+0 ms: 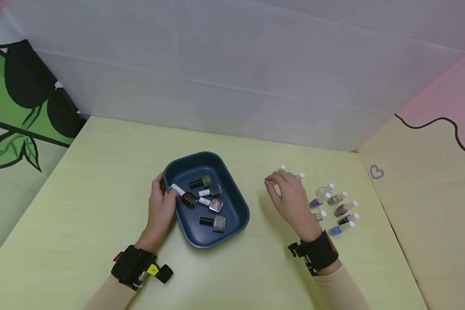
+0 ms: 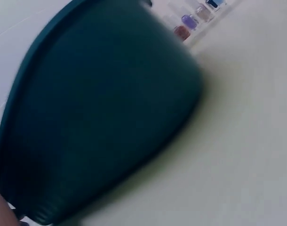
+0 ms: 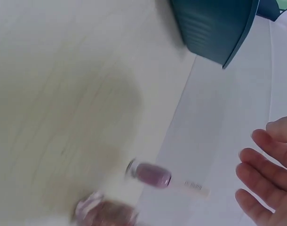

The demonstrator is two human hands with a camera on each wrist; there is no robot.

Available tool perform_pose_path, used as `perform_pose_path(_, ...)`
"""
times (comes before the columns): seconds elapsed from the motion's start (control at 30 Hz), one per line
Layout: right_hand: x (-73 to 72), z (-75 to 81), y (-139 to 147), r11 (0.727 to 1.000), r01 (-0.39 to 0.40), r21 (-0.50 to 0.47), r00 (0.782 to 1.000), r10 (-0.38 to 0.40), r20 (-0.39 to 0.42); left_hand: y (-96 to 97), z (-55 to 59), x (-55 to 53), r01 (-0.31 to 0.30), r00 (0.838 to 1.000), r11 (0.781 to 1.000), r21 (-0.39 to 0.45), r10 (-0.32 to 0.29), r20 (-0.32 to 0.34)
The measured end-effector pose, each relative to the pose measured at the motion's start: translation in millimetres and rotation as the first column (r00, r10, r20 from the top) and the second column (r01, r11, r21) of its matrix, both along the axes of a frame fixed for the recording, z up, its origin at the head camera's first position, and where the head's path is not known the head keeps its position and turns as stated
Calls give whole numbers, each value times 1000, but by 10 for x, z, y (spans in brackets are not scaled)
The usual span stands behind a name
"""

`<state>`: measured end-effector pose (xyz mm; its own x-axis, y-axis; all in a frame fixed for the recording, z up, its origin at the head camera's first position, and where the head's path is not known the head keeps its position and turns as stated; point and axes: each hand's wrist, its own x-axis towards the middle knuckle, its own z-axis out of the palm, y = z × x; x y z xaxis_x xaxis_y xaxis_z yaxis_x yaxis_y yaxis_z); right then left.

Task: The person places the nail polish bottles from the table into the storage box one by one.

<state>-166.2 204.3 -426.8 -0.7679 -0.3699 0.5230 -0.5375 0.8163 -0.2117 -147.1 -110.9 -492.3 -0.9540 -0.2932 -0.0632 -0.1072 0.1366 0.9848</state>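
Note:
My left hand (image 1: 161, 213) grips the left side of a dark blue tray (image 1: 238, 196), thumb over the rim. Several nail polish bottles lie inside, among them a dark brown one (image 1: 189, 199) with a white cap, a green one (image 1: 206, 180), and a silver glitter one (image 1: 219, 223) with a black cap. Right of the tray, my right hand (image 1: 294, 204) is held over the table with loosely bent fingers and nothing in them. Close by it in the right wrist view stands a mauve nail polish bottle (image 3: 153, 175). The tray's outer wall (image 2: 106, 94) fills much of the left wrist view.
Several more nail polish bottles with white caps stand to the right of my right hand, including a blue one (image 1: 336, 230) and a purple one (image 1: 315, 202). A pale cloth wall (image 1: 232, 77) rises behind the light yellow table (image 1: 112, 172).

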Motion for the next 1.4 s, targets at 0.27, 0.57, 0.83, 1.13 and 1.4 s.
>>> perform_pose_path(0.27,115,-58,341,999,38,-21,998,-39,-52,-205,124,-243,112,994,980,-163,-111,20)
perform_pose_path(0.57,214,-94,686,993,114,-25,993,-114,3,-355,170,-488,217,974,955,-201,-225,-15)
perform_pose_path(0.83,304,-169,785,993,117,32,985,-120,125,-392,91,-615,257,966,963,-84,-259,-16)
perform_pose_path(1.13,281,-246,771,996,74,48,978,-81,190,-384,-5,-605,221,975,975,-6,-220,33)
perform_pose_path(1.4,269,-270,778,995,80,53,981,-88,175,-312,-17,-621,189,982,980,-58,-189,0)
